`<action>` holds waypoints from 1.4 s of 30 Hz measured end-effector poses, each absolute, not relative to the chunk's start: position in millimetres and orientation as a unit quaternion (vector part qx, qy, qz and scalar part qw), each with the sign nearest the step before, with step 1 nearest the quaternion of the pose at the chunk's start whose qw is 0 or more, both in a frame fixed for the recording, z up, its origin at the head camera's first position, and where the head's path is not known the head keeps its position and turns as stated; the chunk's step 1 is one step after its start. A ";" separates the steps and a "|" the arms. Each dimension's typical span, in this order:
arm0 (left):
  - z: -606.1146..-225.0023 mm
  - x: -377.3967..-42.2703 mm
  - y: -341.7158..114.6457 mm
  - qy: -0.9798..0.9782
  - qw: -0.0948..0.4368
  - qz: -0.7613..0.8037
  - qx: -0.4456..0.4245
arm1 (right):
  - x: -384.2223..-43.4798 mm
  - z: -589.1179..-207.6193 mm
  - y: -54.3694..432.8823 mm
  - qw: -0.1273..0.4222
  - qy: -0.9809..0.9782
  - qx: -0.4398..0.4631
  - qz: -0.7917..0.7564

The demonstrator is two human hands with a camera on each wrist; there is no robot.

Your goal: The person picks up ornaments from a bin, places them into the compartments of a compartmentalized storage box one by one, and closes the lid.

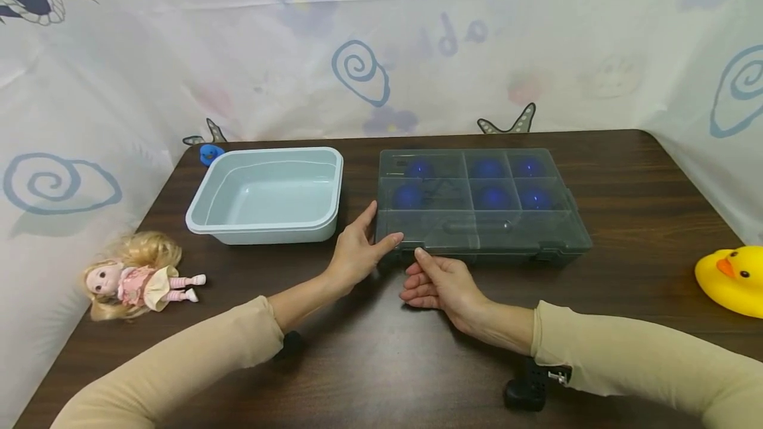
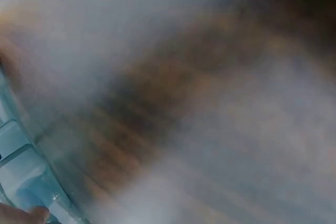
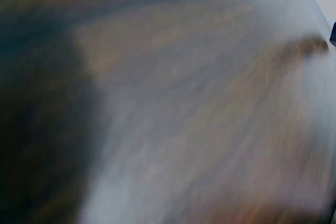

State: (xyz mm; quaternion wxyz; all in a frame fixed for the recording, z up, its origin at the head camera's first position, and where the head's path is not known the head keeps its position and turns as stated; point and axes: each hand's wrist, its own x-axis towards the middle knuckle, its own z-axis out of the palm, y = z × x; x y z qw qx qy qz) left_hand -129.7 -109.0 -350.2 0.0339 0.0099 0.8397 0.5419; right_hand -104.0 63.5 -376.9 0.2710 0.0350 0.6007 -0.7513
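Observation:
A closed plastic box (image 1: 441, 225) with a clear, divided lid lies in front of me, with several blue balls (image 1: 489, 198) showing through it. My left hand (image 1: 353, 253) rests at its front left corner, straight fingers along the left side and thumb on the front edge. The thumb tip of my right hand (image 1: 450, 288) touches the left front latch (image 1: 415, 245), the other fingers loosely bent below it. Along the lower left of the left wrist view run the box (image 2: 44, 182) and a fingertip; the rest is blurred, as is the right wrist view.
A light blue basin (image 1: 265, 236) stands left of the box, with a small blue duck (image 1: 210, 153) behind its corner. A doll (image 1: 143, 285) lies at the left, and a yellow duck (image 1: 734, 281) sits at the right edge. The second latch (image 1: 548, 253) is at the front right.

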 end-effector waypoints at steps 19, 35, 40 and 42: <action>-321.4 -151.9 -45.5 0.865 0.011 0.416 0.281 | -99.2 -373.6 153.8 0.287 0.638 0.007 -0.714; -328.2 -165.1 30.6 0.885 0.027 0.290 0.363 | -86.8 -370.8 220.7 0.202 0.610 0.077 -0.762; -332.1 -163.0 36.1 0.893 0.007 0.250 0.375 | -83.5 -371.6 232.6 0.171 0.587 0.101 -0.785; -333.7 -162.5 37.7 0.895 -0.002 0.238 0.378 | -82.3 -371.5 235.2 0.167 0.578 0.104 -0.792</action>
